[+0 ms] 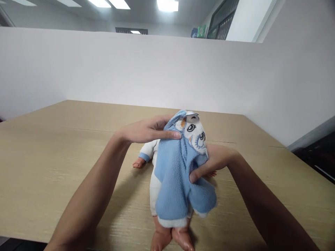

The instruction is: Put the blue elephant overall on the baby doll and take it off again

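Observation:
A blue fleece doll garment (172, 174) with white trim and an embroidered animal face hangs in folds between my hands. My left hand (154, 130) grips its upper left side, the thumb lying on the front and the fingers hidden behind the cloth. Lower on the right, my right hand (211, 162) pinches the garment's edge with the thumb in front. Beneath the cloth a baby doll (154, 188) lies on its back, its feet towards me. It wears white clothes with a blue cuff. The garment covers its head and most of its body.
The doll lies on a wood-grain table (65, 150). A white partition (157, 69) rises along the table's far side and right side. Something black (319, 150) stands beyond the right edge. Ceiling lights and a barred window appear above the partition.

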Motion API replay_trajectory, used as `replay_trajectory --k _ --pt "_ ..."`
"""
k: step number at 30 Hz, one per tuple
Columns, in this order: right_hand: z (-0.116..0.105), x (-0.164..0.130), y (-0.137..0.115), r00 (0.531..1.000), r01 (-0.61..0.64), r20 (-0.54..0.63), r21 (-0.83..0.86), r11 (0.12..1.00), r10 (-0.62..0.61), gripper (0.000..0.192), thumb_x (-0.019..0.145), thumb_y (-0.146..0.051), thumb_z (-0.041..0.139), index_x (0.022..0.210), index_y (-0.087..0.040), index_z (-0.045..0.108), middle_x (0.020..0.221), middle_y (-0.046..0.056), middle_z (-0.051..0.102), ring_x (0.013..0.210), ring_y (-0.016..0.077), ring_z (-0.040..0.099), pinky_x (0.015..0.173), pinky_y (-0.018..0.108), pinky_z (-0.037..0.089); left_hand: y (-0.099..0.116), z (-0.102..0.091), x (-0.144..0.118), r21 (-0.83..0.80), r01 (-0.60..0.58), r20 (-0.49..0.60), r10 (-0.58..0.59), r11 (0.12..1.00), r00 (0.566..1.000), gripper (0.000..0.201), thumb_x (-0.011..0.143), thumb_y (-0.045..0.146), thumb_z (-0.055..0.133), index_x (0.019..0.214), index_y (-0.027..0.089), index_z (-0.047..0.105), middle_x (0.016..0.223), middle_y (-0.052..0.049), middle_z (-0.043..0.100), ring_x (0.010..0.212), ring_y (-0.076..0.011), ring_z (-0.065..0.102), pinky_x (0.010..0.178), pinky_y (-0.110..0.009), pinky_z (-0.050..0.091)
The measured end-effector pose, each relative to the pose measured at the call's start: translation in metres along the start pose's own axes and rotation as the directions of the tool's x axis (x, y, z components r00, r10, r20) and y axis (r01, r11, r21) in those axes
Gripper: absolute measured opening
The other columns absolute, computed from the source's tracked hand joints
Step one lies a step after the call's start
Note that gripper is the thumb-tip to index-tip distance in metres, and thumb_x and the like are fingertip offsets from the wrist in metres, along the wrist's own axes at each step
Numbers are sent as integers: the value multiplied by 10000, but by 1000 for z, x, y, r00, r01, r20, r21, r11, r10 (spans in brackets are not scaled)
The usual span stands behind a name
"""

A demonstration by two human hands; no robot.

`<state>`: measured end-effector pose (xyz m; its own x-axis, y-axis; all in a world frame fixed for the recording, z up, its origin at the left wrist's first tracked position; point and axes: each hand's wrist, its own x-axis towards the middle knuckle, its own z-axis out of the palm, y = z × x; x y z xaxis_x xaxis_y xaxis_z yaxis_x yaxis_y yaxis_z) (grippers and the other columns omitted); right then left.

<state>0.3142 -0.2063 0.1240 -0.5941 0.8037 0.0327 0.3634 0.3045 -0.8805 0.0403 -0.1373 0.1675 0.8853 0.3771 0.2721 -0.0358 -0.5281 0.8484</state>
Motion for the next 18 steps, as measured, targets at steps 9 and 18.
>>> replay_trajectory --k 9,18 --pt "-6 8 10 986 164 -38 149 975 -160 783 747 -498 975 1426 -214 706 1340 95 785 1315 318 708 1118 428 586 1 -2 -6 -5 81 170 -79 997 982 343 903 493 847 1004 167 810 910 -65 805 879 -216 769 827 -272 639" --pt "-10 -3 1 963 -72 262 61 996 54 736 613 -477 1043 1270 -251 800 1114 49 849 1169 297 773 1073 381 621 -24 -5 -2 -77 -6 -12 5 997 1000 391 1002 475 742 1252 175 762 1166 -106 803 1086 -227 756 955 -281 617"
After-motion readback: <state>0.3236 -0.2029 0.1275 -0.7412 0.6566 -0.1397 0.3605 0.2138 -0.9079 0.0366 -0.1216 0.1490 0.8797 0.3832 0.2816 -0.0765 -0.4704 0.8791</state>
